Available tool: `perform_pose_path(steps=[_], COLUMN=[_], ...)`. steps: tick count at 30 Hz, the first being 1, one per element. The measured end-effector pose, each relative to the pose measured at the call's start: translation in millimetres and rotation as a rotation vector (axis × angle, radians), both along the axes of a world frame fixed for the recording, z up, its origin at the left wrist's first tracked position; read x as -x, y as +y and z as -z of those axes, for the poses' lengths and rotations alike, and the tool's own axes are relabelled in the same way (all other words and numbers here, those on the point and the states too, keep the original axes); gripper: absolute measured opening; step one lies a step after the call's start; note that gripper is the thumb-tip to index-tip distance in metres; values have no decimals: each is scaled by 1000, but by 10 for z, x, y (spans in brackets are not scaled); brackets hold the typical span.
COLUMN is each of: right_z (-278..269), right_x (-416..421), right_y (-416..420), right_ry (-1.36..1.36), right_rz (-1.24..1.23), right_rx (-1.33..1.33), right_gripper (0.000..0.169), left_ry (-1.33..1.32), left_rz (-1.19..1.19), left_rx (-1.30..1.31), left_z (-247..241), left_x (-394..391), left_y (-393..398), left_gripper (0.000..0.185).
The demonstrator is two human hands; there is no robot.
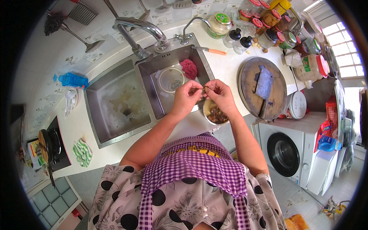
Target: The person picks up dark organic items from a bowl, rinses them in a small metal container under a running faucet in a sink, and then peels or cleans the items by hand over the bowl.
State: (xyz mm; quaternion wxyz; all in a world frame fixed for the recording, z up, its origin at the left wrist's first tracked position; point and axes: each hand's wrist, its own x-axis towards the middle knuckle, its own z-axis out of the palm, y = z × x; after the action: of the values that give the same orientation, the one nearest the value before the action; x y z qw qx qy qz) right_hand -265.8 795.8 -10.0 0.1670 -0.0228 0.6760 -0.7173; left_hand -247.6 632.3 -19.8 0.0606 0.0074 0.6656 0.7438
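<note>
A small dark brown piece (205, 89), too small to name, is pinched between the fingertips of my left hand (187, 96) and my right hand (220, 95). Both hands are close together over the front right corner of the right sink basin. Just below my right hand is a round metal bowl (204, 112) with reddish-brown pieces (217, 115) in it. In the right basin (155, 105) lie a round translucent plastic container (171, 80) and a crumpled dark red cloth (189, 69). My right hand partly covers the bowl.
The left basin (120, 100) holds cloudy water. A chrome faucet (143, 26) arches behind. Right of the sink lie an orange-handled knife (211, 51) and a cleaver (264, 83) on a round wooden chopping board (279, 95). Glass jars (220, 26) crowd the back right; a blue bottle (73, 80) stands left.
</note>
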Motion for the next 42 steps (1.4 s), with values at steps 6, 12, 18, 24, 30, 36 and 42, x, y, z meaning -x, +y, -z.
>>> perform_pose_path(steps=[6,12,18,24,30,36,42], right_z=[-8,-1,-91,225,534,769,795], right_x=[5,-1,-92,-193,-404,-522,-433], right_y=[25,44,115,457,561,459,621], right_ry=[1,-35,-84,-102,306,396,366], right_rz=[-24,-62,-19,77,-70,-108,5], right_rx=[17,38,234,-34,-1031,-1305,-952], right_gripper=[13,13,18,9,19,20,19], left_ry=[86,150,162,103,383,473,282], left_rz=[-15,-52,-47,57,295,501,631], left_rx=[130,218,196,215,730,1177,1157], left_z=[5,-54,20,224,520,939,759], left_x=[5,1,-4,-11,-107,-122,94], left_y=[4,22,36,122,500,843,863], left_gripper=[9,10,10,10,7,17,16])
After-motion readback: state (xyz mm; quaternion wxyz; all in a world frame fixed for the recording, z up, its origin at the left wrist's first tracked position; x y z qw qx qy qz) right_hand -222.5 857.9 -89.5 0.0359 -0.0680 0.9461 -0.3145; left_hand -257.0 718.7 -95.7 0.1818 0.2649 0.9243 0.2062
